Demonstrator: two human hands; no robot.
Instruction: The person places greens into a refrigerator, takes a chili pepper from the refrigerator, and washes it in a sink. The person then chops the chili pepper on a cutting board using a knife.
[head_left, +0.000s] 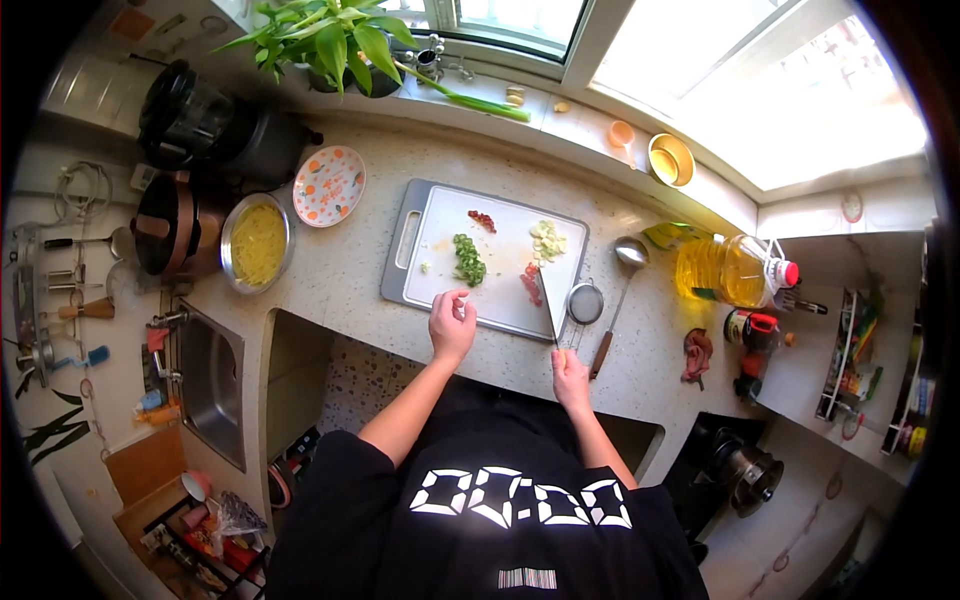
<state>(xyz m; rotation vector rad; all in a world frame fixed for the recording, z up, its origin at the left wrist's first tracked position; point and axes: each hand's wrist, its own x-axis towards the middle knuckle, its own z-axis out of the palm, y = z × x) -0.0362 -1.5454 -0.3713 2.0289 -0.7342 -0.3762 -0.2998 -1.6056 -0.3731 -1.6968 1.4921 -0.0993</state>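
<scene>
My right hand grips the handle of a kitchen knife, its blade pointing away from me over the right part of the cutting board. Beside the blade lies a small pile of chopped pink-red pieces. Pale sliced pieces sit beyond it. Chopped green pieces are in the middle, with small dark red pieces farther back. My left hand is at the board's front edge, fingers loosely curled and slightly apart, with nothing visible in them.
Right of the board are a small strainer, a ladle, an oil bottle and a reddish piece of meat. To the left stand a bowl of yellow shreds, a patterned plate and a sink.
</scene>
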